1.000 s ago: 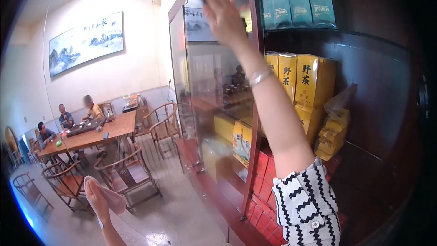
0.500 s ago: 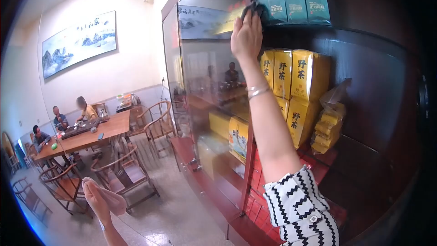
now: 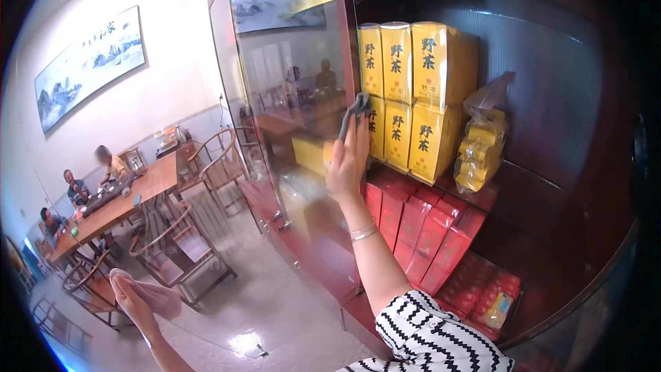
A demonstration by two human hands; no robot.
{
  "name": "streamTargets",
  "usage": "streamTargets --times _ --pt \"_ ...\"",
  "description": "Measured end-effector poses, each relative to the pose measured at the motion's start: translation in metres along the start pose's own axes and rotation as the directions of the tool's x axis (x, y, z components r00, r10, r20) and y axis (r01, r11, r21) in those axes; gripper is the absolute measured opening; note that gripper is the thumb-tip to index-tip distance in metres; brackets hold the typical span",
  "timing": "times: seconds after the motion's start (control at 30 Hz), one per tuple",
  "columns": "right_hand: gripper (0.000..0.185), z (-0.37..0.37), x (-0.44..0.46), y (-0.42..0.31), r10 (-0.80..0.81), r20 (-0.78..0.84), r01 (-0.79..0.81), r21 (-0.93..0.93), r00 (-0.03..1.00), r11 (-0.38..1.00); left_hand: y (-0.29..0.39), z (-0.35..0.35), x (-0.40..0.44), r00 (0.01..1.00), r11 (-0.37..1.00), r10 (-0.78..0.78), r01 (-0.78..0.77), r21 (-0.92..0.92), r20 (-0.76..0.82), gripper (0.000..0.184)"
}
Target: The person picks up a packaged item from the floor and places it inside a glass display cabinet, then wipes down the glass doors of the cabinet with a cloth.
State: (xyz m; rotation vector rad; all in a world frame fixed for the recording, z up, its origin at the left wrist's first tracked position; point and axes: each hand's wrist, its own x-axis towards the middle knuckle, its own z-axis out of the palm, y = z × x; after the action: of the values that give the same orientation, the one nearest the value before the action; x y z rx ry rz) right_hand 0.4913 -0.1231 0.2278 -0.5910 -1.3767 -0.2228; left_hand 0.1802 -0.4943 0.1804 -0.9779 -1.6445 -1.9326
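"Sleeve (image 3: 441, 334) at bottom right, striped — and next?"

"Right hand (image 3: 348, 165) near centre, open and flat, fingers nearly straight over dark cloth (image 3: 359, 104) at the edge of the glass door (image 3: 275, 79)."

"Lower left?"

"Left hand (image 3: 132, 300), closed on pink cloth (image 3: 162, 302)."

"Right of centre?"

"Yellow packs (image 3: 430, 69) in two rows — red boxes (image 3: 435, 234) below."

"Far left?"

"Wooden table (image 3: 155, 178) with three seated people (image 3: 116, 167), wall picture (image 3: 93, 69) above, upper left."
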Motion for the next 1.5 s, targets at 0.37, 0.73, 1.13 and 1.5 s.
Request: streamTargets --times 0.37,0.73,1.13,1.5 --pt "0.056 -0.022 -0.109 0.01 0.217 0.16 -0.225 0.029 0.963 0.974 -0.002 -0.005 0.001 0.998 0.999 0.005 -0.003 -0.039 0.059 0.031" --pt "0.041 -0.061 -0.263 0.015 0.405 0.242 -0.392 -0.102 0.882 0.914 -0.011 -0.01 0.003 0.999 1.0 0.002 -0.003 0.014 0.048 0.033" --pt "0.038 -0.15 -0.263 0.028 0.55 0.811 -0.844 0.426 0.198 -0.325 -0.001 -0.009 0.003 0.997 0.999 0.009 -0.005 -0.052 0.08 0.033" --pt "0.047 -0.114 -0.177 -0.029 0.526 0.641 -0.756 0.655 0.559 0.006 0.0 -0.012 0.002 0.995 0.999 -0.036 0.039 -0.021 0.095 0.033"
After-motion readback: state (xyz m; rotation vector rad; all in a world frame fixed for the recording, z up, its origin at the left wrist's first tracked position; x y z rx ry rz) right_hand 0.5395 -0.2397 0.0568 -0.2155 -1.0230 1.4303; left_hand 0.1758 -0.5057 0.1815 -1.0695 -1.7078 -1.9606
